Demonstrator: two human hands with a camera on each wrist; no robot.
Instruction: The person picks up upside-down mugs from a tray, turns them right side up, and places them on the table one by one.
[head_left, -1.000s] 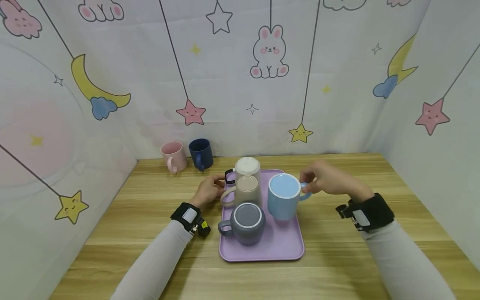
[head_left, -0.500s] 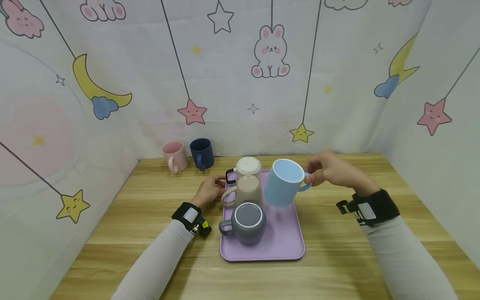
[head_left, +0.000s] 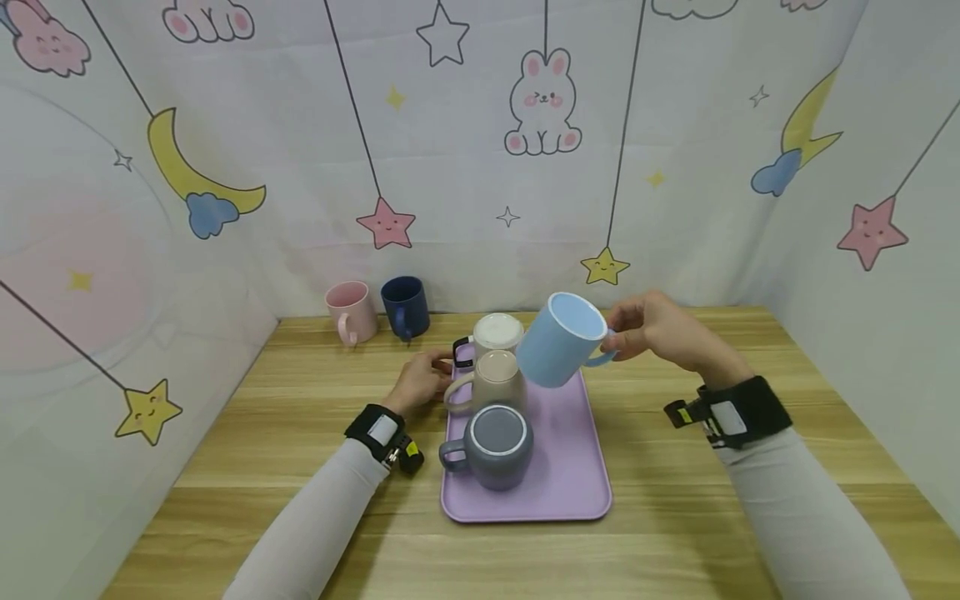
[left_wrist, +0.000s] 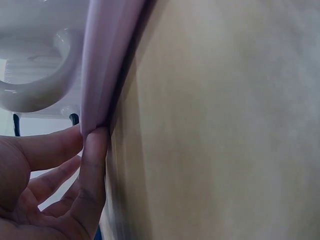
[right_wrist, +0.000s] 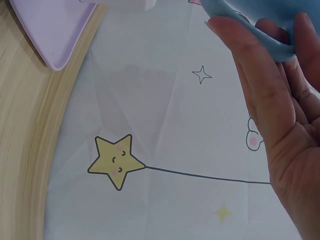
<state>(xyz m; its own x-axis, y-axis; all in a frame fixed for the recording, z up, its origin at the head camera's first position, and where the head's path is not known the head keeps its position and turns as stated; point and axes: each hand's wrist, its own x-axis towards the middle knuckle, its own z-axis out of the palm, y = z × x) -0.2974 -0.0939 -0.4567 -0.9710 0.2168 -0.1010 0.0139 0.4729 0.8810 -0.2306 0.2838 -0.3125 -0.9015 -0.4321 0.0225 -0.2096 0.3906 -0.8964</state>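
Note:
My right hand (head_left: 651, 332) grips the handle of a light blue mug (head_left: 555, 346), which hangs tilted above the tray with its white-ringed end up. Fingers hook round this handle in the right wrist view. My left hand (head_left: 418, 382) pinches the left rim of the purple tray (head_left: 558, 492) between thumb and finger, seen close in the left wrist view. Upside down on the tray, in a column, stand a white mug (head_left: 498, 333), a beige mug (head_left: 501, 385) and a grey mug (head_left: 497, 454). Their handles point left.
A pink mug (head_left: 352, 312) and a dark blue mug (head_left: 406, 308) stand upright at the back left of the wooden table (head_left: 300, 417), near the wall cloth (head_left: 450, 150). Printed cloth also closes off both sides.
My right hand has raised the light blue mug off the tray, moving it up and back and tilting it more. The left hand stays at the tray's rim.

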